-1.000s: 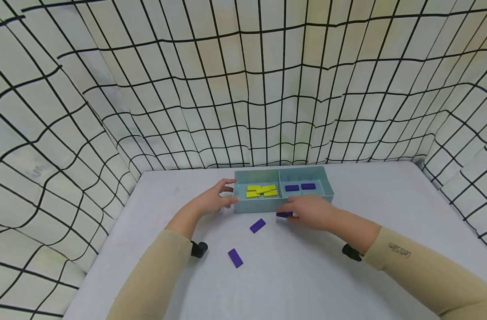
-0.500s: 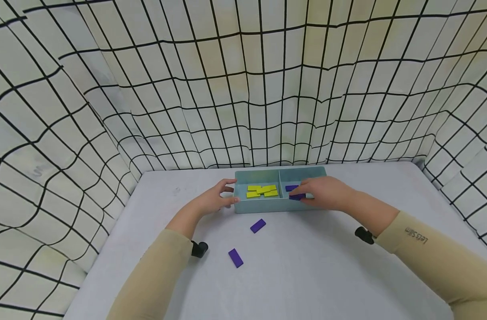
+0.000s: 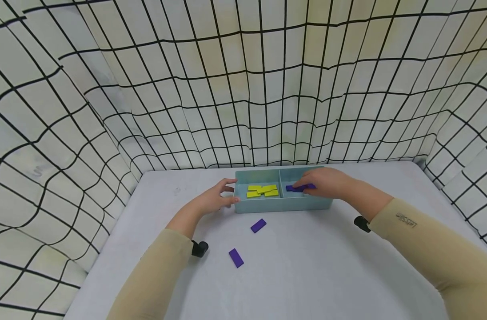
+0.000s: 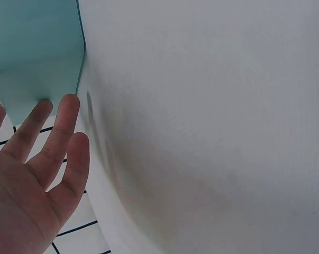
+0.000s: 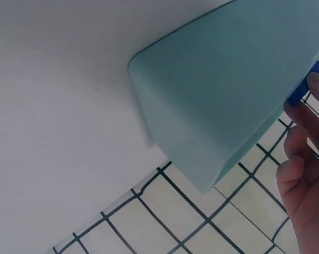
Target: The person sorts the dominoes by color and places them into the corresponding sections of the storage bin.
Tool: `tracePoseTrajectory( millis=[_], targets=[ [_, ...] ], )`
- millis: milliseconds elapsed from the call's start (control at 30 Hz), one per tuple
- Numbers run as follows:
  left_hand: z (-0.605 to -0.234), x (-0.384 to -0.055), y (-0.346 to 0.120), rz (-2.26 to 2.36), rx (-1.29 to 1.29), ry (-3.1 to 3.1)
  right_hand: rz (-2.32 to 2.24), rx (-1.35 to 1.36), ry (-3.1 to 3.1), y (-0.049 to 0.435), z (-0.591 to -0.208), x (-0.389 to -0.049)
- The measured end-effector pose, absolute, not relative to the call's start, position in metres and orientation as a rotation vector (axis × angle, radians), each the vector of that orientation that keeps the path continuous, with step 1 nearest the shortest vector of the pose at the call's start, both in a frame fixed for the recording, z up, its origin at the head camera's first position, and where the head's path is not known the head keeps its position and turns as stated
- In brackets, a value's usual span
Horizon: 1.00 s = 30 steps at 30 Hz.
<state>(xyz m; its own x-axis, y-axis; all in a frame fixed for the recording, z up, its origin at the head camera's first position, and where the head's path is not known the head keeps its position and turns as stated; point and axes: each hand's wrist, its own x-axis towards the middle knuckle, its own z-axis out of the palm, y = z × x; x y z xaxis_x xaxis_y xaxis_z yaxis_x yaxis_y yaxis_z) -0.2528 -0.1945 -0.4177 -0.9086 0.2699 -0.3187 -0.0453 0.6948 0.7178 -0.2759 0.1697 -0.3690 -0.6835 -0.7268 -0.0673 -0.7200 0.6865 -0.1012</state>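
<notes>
A light teal box [image 3: 283, 206] with two compartments stands near the back of the table. My left hand [image 3: 212, 199] rests its outstretched fingertips against the box's left end. Over the right compartment, my right hand [image 3: 327, 182] pinches a small flat purple block [image 5: 306, 83] between thumb and finger, low inside the walls. Other purple blocks under that hand are partly hidden. Several yellow blocks [image 3: 263, 190] lie in the left compartment. On the table in front of the box are two purple blocks, one nearer the box [image 3: 258, 226] and another purple block [image 3: 236, 258] closer to me.
A white-covered table [image 3: 307, 266] carries everything. Behind it and at both sides rises a pale cloth wall with a black grid [image 3: 267, 102]. A divider [image 3: 281, 183] splits the box.
My right hand has lifted a purple block from the table in front of the box, carried it over the front wall and lowered it into the right compartment. The left hand has stayed put.
</notes>
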Motion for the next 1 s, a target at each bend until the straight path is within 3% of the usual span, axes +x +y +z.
tracePoseTrajectory(
  millis=[533,1000],
  targets=[
    [-0.420,-0.254,-0.197,1.094,0.181,2.493,-0.228,-0.980,2.684,0.159,-0.398,-0.308],
    [-0.418,-0.253,-0.196,1.098,0.183,2.496,-0.238,-0.888,2.653,0.149,-0.409,-0.316]
  ],
)
